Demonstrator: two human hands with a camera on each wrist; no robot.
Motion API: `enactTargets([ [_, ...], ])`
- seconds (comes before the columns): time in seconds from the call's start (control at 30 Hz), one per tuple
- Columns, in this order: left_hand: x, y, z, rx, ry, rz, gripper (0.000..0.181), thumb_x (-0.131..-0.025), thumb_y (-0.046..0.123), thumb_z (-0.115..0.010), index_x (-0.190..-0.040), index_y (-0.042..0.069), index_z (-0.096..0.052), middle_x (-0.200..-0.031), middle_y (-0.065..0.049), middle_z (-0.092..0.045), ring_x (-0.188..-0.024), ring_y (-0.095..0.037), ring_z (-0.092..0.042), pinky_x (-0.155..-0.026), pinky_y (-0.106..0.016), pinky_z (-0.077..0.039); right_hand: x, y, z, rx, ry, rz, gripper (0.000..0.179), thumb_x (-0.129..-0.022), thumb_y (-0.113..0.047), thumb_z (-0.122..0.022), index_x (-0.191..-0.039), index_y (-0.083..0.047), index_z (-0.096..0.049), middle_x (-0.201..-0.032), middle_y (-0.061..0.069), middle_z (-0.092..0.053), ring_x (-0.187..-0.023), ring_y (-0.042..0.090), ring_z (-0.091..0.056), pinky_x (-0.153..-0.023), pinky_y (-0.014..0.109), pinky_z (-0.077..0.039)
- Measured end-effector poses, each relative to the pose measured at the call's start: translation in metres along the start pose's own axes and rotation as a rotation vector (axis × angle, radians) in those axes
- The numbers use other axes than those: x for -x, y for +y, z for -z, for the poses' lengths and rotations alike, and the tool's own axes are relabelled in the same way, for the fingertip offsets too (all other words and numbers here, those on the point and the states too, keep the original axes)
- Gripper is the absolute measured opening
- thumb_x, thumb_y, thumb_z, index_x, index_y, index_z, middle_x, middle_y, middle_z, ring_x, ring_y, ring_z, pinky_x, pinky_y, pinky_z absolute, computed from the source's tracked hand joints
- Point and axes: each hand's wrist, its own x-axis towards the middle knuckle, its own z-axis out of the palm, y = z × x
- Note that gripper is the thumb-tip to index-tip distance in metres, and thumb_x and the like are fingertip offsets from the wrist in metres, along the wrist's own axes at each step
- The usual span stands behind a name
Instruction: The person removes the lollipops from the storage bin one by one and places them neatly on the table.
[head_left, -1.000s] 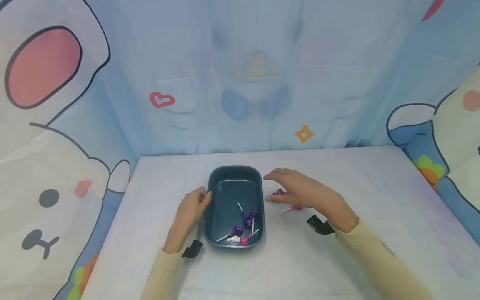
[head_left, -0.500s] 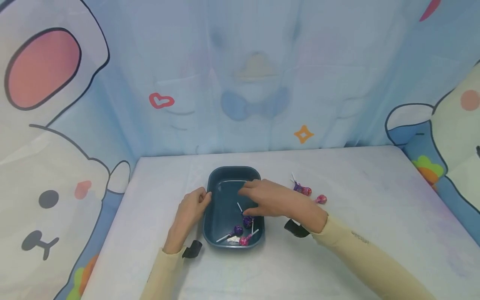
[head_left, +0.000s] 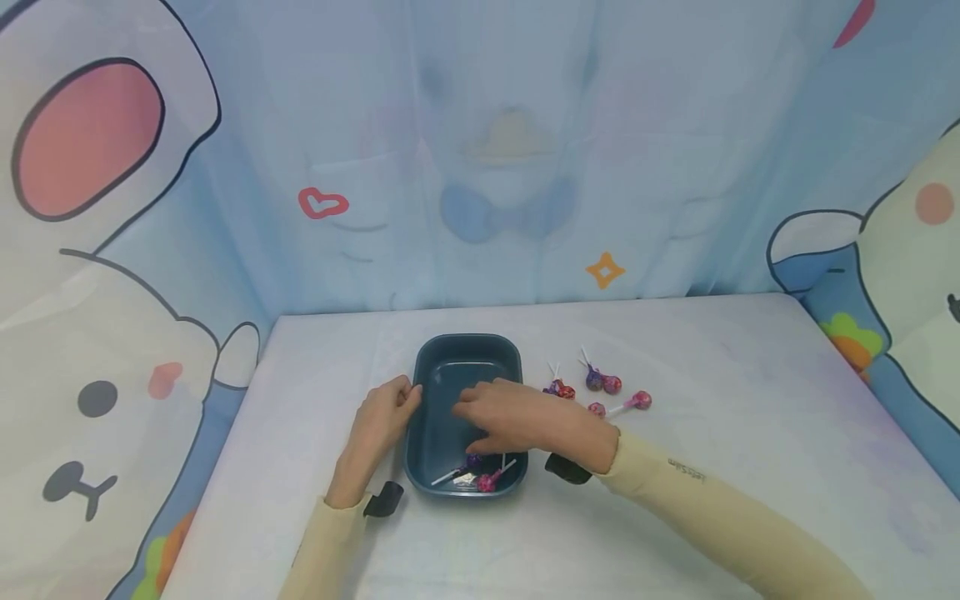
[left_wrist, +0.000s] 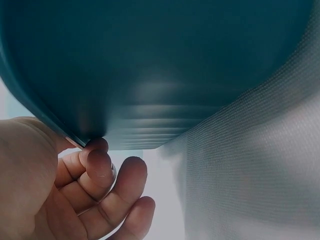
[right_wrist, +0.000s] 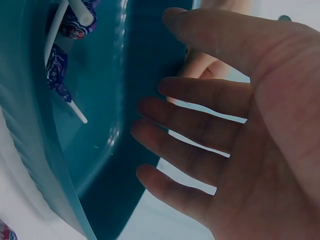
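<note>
A dark teal plastic tray (head_left: 468, 337) sits on the table, its long side pointing away from me. My left hand (head_left: 385, 421) pinches the tray's left rim; the left wrist view shows thumb and index finger (left_wrist: 98, 167) at the edge. Over the tray hovers my right hand (head_left: 517, 417), and its fingers (right_wrist: 185, 122) look spread and hold nothing. Below that hand lie a pink-wrapped lollipop (head_left: 487, 482) and several purple-wrapped lollipops (right_wrist: 57, 70), partly hidden by it in the head view.
Right of the tray, several lollipops lie on the white-covered table (head_left: 720, 467): a purple one (head_left: 593, 380), a red one (head_left: 612, 385) and a pink one (head_left: 641, 400) among them. A printed blue curtain (head_left: 510, 250) hangs behind the table.
My right hand has moved left, from above the loose lollipops to above the tray, uncovering the lollipops on the table. The left hand stays on the rim.
</note>
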Motion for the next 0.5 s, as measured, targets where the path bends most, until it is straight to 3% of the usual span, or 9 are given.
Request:
enactTargets([
  [0.5, 0.000, -0.001, 0.000, -0.006, 0.003, -0.010, 0.028, -0.092, 0.036, -0.048, -0.073, 0.016, -0.050, -0.059, 0.002, -0.046, -0.054, -0.013, -0.045, -0.049, -0.026, -0.034, -0.012, -0.006, -0.017, 0.089, -0.103, 0.016, 0.042, -0.080, -0.039, -0.067, -0.115, -0.016, -0.061, -0.105, -0.001, -0.064, -0.095, 0.015, -0.059, -0.081, 0.034, -0.047],
])
